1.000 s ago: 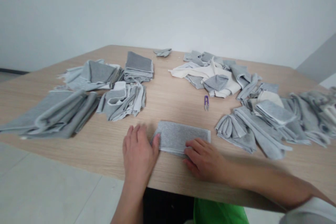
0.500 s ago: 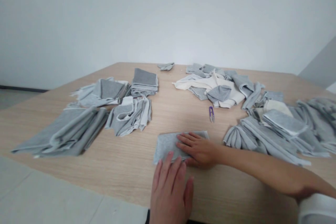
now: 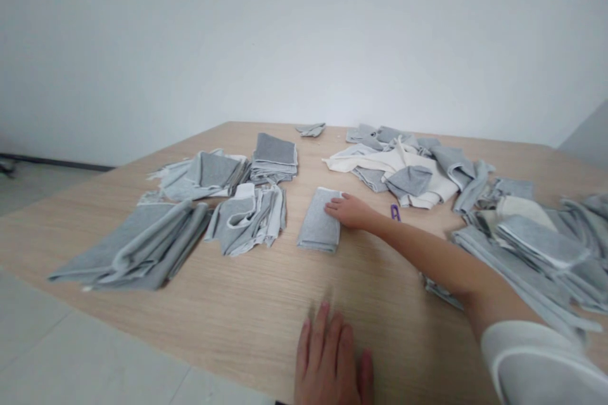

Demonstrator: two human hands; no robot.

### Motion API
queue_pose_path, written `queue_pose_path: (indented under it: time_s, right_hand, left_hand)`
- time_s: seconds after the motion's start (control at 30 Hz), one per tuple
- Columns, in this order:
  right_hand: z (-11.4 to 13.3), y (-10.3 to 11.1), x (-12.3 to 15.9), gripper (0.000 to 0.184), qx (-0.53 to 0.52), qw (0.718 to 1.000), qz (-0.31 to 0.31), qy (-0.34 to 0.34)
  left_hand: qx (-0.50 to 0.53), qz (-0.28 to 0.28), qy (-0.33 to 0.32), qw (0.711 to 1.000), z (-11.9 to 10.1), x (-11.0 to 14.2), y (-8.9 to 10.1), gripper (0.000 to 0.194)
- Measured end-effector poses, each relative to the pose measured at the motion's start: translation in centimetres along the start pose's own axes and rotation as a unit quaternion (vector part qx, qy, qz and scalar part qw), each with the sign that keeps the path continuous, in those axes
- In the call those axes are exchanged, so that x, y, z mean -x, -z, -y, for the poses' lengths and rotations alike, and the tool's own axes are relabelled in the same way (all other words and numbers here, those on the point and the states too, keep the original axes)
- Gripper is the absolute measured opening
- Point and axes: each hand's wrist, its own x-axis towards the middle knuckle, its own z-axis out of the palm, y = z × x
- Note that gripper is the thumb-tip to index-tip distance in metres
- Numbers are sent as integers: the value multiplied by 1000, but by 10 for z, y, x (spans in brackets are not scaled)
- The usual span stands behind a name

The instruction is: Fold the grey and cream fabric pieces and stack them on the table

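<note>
A folded grey cloth (image 3: 319, 221) lies on the table's middle, its long side now running away from me. My right hand (image 3: 349, 210) grips its right edge, the fingers bent over the top and the thumb out of sight. Near the front edge of the table my left hand (image 3: 330, 357) rests palm down, fingers stretched out and slightly blurred, with nothing in it. To the left of the cloth is a bunched pile of grey and white cloths (image 3: 249, 218). Partly behind my right forearm, purple thread snips (image 3: 395, 212) show only their handles.
A neat stack of folded grey cloths (image 3: 274, 158) stands farther back. Loose cloths (image 3: 199, 174) and long folded fabric (image 3: 137, 243) lie at the left. Crumpled cream and grey fabric (image 3: 403, 168) covers the back right, with more grey cloths (image 3: 541, 247) at the right.
The folded cloth has moved away from me and turned from lying crosswise to lengthwise, with my right hand on it. My left hand has come off it, back to the bare tabletop.
</note>
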Motion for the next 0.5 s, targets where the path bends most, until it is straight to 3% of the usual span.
queue_pose_path:
  time_s: [0.1,0.27,0.5]
  right_hand:
    - [-7,-4,-22,37,1,999,1,-43]
    - [-11,-4,-50,38,-4,994,-6,-111]
    - [-4,11,-64,52,-17,970,-67,-235]
  left_hand:
    - [14,0,-7,1000,0,1,-4,26]
    - [37,-9,45,998,-4,4,-8,26]
    - [44,-24,59,997,-5,7,-12,23]
